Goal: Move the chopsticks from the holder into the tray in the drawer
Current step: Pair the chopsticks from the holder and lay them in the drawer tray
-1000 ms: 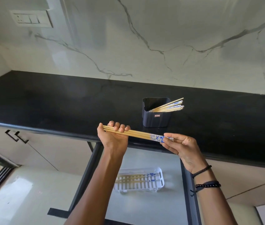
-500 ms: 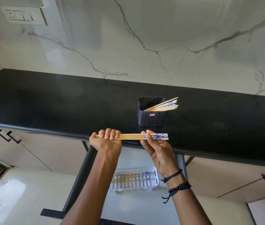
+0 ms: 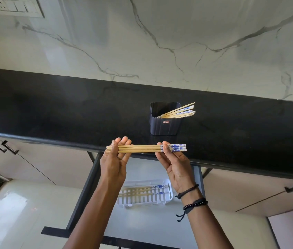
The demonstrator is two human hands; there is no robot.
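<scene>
Now | left hand (image 3: 114, 163) flat-fingered under chopsticks (image 3: 142, 148) | right hand (image 3: 177, 165) pinches their blue ends | above drawer (image 3: 142, 223)

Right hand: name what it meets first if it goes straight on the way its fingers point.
Probably the black holder, standing on the countertop directly beyond the fingers of the right hand, which pinches the chopsticks. Depth is unclear: the hand may pass above it.

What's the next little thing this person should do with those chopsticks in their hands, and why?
Probably lower the bundle of chopsticks into the white slotted tray in the open drawer below. The left hand and right hand hold it level above the tray, parallel to the chopsticks already lying there.
</scene>
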